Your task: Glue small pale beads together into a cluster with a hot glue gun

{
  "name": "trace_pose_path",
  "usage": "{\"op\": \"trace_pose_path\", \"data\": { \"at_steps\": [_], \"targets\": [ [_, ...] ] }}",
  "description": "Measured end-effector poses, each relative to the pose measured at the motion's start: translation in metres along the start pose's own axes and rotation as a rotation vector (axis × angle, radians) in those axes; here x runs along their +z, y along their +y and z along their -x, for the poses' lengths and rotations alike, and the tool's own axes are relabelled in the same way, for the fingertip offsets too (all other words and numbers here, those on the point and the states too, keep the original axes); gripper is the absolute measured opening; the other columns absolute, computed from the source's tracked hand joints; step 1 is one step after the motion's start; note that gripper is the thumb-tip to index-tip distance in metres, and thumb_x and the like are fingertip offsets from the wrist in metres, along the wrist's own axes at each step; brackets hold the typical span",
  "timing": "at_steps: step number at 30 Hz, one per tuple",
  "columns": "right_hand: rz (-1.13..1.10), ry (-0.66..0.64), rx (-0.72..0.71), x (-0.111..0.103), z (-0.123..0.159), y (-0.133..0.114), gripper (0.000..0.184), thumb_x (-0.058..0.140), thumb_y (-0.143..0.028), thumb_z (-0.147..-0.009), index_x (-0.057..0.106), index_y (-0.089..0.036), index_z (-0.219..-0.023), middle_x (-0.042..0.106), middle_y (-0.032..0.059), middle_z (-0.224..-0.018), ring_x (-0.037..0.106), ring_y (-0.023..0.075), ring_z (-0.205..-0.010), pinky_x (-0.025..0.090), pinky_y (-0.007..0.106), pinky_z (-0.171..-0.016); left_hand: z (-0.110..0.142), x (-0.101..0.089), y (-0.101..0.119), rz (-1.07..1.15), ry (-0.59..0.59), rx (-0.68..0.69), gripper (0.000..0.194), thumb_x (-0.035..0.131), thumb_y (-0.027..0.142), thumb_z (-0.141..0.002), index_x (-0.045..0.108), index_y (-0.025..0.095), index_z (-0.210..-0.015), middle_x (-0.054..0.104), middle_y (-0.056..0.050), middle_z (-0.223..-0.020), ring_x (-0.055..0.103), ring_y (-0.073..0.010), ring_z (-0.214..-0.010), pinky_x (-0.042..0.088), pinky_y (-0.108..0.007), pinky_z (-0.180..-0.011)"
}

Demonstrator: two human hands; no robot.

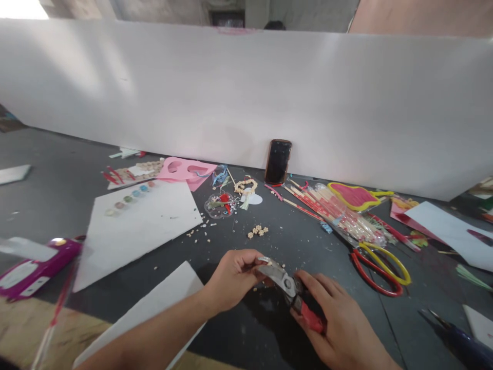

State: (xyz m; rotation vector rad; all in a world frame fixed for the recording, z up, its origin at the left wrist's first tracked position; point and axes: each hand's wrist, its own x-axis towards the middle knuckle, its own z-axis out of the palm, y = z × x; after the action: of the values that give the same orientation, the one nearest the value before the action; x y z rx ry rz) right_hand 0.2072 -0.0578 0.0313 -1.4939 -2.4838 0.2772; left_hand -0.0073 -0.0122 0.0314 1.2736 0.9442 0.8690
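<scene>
My right hand (pixel 339 318) grips the red handles of a pair of metal cutting pliers (pixel 287 285) low in the middle of the dark table. Its jaws point up and left toward my left hand (pixel 234 277). My left hand is pinched shut at the jaw tips, holding something small that I cannot make out. Tiny pale crumbs lie on the table around both hands.
A white sheet (pixel 138 226) with coloured beads lies to the left, another white sheet (pixel 154 308) under my left forearm. Red and yellow scissors (pixel 379 264), a bag of sticks (pixel 339 213), a phone (pixel 278 161) leaning on the white board (pixel 246 92), and a purple device (pixel 34 267) surround the hands.
</scene>
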Motion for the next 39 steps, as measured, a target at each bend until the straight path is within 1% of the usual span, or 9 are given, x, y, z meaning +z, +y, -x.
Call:
{"op": "trace_pose_path", "data": {
  "at_steps": [5, 12, 15, 18, 23, 29, 33, 36, 39],
  "targets": [
    [0.053, 0.003, 0.031, 0.002, 0.002, -0.001, 0.049, 0.053, -0.023, -0.071, 0.043, -0.018, -0.119, 0.059, 0.0125, -0.105, 0.059, 0.0248, -0.088, 0.049, 0.039, -0.075, 0.001, 0.001, -0.007, 0.073, -0.016, -0.002, 0.016, 0.057, 0.025, -0.076, 0.064, 0.012, -0.073, 0.063, -0.003, -0.066, 0.058, -0.0131, -0.064, 0.045, -0.022, -0.063],
    [0.092, 0.081, 0.014, 0.008, 0.001, 0.002, 0.047, 0.052, -0.025, -0.073, 0.042, -0.018, -0.119, 0.059, 0.0129, -0.102, 0.058, 0.0254, -0.086, 0.048, 0.040, -0.074, -0.002, 0.002, -0.008, 0.153, 0.022, 0.025, 0.010, 0.062, 0.023, -0.072, 0.063, 0.013, -0.076, 0.064, -0.001, -0.070, 0.056, -0.0097, -0.065, 0.042, -0.018, -0.063],
    [0.083, 0.089, 0.024, 0.009, 0.000, 0.002, 0.047, 0.051, -0.025, -0.074, 0.041, -0.018, -0.119, 0.058, 0.0128, -0.103, 0.056, 0.0257, -0.088, 0.046, 0.041, -0.075, -0.003, 0.001, -0.009, 0.131, 0.053, 0.018, 0.009, 0.063, 0.022, -0.072, 0.062, 0.013, -0.075, 0.063, 0.000, -0.069, 0.054, -0.0089, -0.062, 0.041, -0.017, -0.060],
    [0.078, 0.074, 0.034, 0.009, -0.001, 0.002, 0.050, 0.051, -0.025, -0.075, 0.039, -0.018, -0.123, 0.057, 0.0127, -0.106, 0.054, 0.0269, -0.092, 0.044, 0.044, -0.078, -0.004, 0.001, -0.011, 0.079, 0.075, 0.035, 0.008, 0.061, 0.021, -0.073, 0.063, 0.013, -0.072, 0.063, 0.000, -0.067, 0.053, -0.0087, -0.061, 0.040, -0.017, -0.059],
    [0.056, 0.048, 0.023, 0.006, -0.003, 0.002, 0.057, 0.052, -0.023, -0.074, 0.036, -0.019, -0.128, 0.054, 0.0130, -0.113, 0.051, 0.0277, -0.098, 0.040, 0.046, -0.082, -0.004, 0.000, -0.008, 0.061, 0.025, 0.043, 0.008, 0.059, 0.020, -0.072, 0.064, 0.013, -0.071, 0.063, 0.000, -0.065, 0.055, -0.0102, -0.062, 0.042, -0.019, -0.061],
    [0.027, 0.037, 0.000, 0.002, -0.004, 0.001, 0.051, 0.051, -0.025, -0.076, 0.039, -0.018, -0.125, 0.056, 0.0137, -0.111, 0.052, 0.0275, -0.097, 0.041, 0.046, -0.082, -0.004, -0.002, -0.002, 0.039, -0.025, -0.016, 0.009, 0.058, 0.018, -0.070, 0.064, 0.013, -0.070, 0.063, -0.001, -0.062, 0.057, -0.0118, -0.061, 0.043, -0.020, -0.060],
    [0.020, 0.037, -0.008, -0.002, -0.002, 0.000, 0.046, 0.050, -0.026, -0.077, 0.043, -0.019, -0.122, 0.058, 0.0126, -0.107, 0.055, 0.0255, -0.094, 0.044, 0.042, -0.080, -0.003, -0.002, -0.003, 0.054, -0.033, -0.052, 0.011, 0.059, 0.023, -0.071, 0.065, 0.013, -0.072, 0.064, -0.001, -0.062, 0.058, -0.0127, -0.060, 0.044, -0.021, -0.059],
    [0.018, 0.008, 0.013, -0.003, 0.000, -0.001, 0.048, 0.052, -0.023, -0.073, 0.043, -0.018, -0.121, 0.058, 0.0123, -0.108, 0.057, 0.0247, -0.093, 0.046, 0.039, -0.080, -0.002, -0.002, -0.005, 0.090, -0.054, -0.042, 0.015, 0.059, 0.027, -0.073, 0.064, 0.013, -0.074, 0.064, -0.002, -0.065, 0.059, -0.0130, -0.062, 0.046, -0.022, -0.062],
    [0.033, -0.007, 0.048, -0.002, 0.002, -0.002, 0.050, 0.053, -0.021, -0.071, 0.044, -0.017, -0.119, 0.058, 0.0130, -0.107, 0.058, 0.0248, -0.090, 0.047, 0.039, -0.078, -0.001, -0.001, -0.007, 0.103, -0.058, -0.030, 0.021, 0.059, 0.032, -0.075, 0.064, 0.012, -0.077, 0.065, -0.004, -0.067, 0.059, -0.0136, -0.063, 0.046, -0.024, -0.063]
  ]
}}
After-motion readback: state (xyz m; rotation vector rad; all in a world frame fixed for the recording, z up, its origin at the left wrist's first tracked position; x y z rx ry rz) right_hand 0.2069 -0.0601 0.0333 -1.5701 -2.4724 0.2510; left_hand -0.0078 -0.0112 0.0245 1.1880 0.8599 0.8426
